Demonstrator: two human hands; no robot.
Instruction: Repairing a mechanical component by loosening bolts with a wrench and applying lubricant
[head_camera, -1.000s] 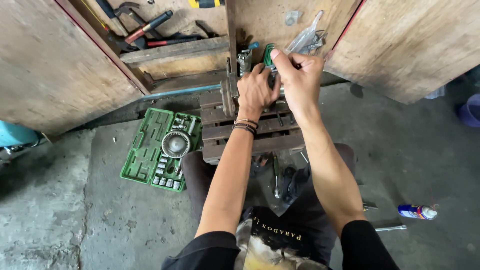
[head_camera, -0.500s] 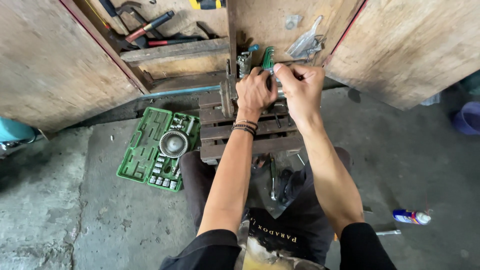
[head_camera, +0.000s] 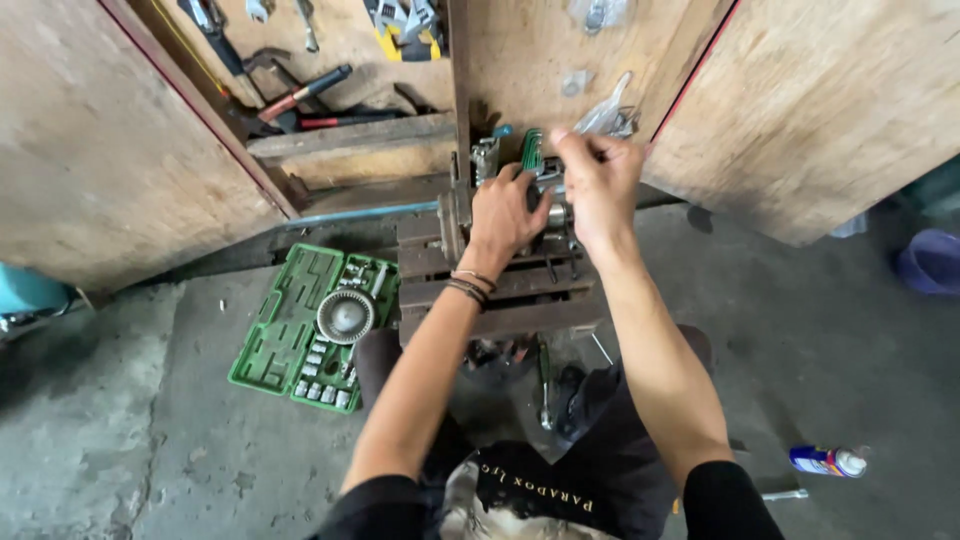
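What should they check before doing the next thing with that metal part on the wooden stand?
1. Left hand steadies the metal part: ok.
2. Right hand grips the green-handled tool: cannot tell, fingers hide it.
3. Wooden stand sits level: ok.
4. Green socket case lies open beside the stand: ok.
5. Round fan-like part rests on the case: ok.
6. Spray can on the floor lies clear of the arms: ok.

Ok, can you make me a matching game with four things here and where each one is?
Things:
1. socket set case
2. spray can
3. left hand
4. pliers with red handles

Places:
A. on the metal part atop the wooden stand
B. up on the wooden shelf
C. open on the floor, left of the stand
D. lying on the floor, far right

Pairs: 1-C, 2-D, 3-A, 4-B
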